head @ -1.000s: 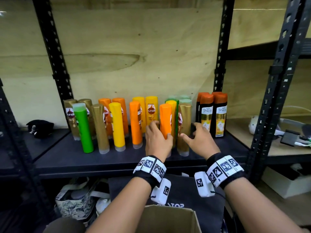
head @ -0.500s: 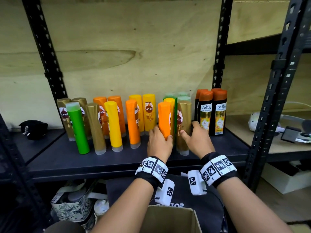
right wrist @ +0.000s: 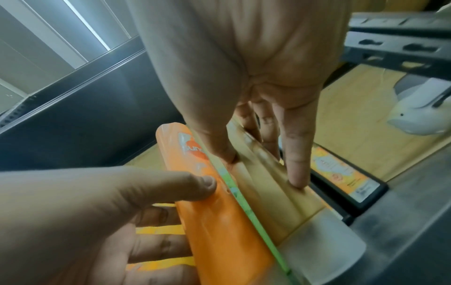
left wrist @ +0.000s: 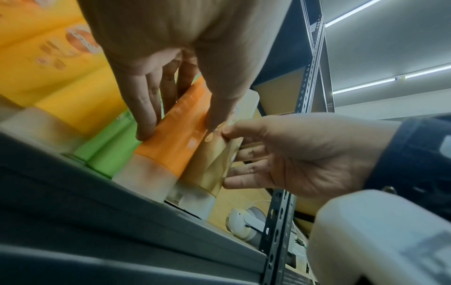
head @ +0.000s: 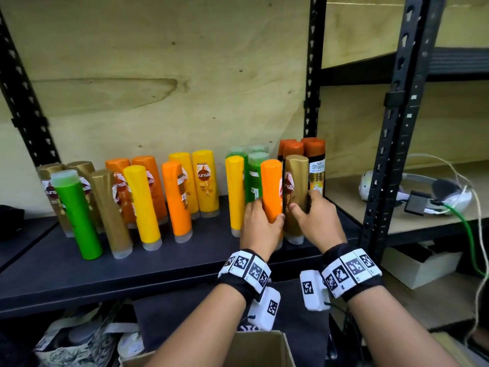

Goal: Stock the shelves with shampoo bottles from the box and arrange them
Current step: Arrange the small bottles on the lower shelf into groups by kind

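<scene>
Hands work side by side at a dark metal shelf (head: 79,266), seen from the head camera: the left hand (head: 260,226) wraps an orange bottle (head: 271,189) and the right hand (head: 315,221) wraps a gold bottle (head: 295,192), both bottles upright on their pale caps and pressed flank to flank. That pairing suggests the person is closing a gap, squaring the two into the front row beside the green bottles (head: 254,178) and a yellow bottle (head: 235,189). More bottles stand in looser ranks to the left, and dark orange-capped bottles (head: 315,160) stand behind the gold one. An open cardboard box (head: 264,348) sits below the shelf; its contents cannot be seen.

From the left wrist, the grip shows plainly: the left hand's fingers (left wrist: 146,115) lie on one flank of the orange bottle (left wrist: 175,135) and its thumb on the other, while the right hand (left wrist: 292,154) cups the gold bottle (left wrist: 212,164). Only this view shows both translucent caps meeting the shelf edge, the bottles leaning slightly together.

From the right wrist, the right hand's thumb and fingers (right wrist: 295,154) straddle the gold bottle (right wrist: 268,192), and the left hand (right wrist: 85,221) clasps the orange bottle (right wrist: 219,212). A sliver of green between the two, hidden from the head view, shows here.
</scene>
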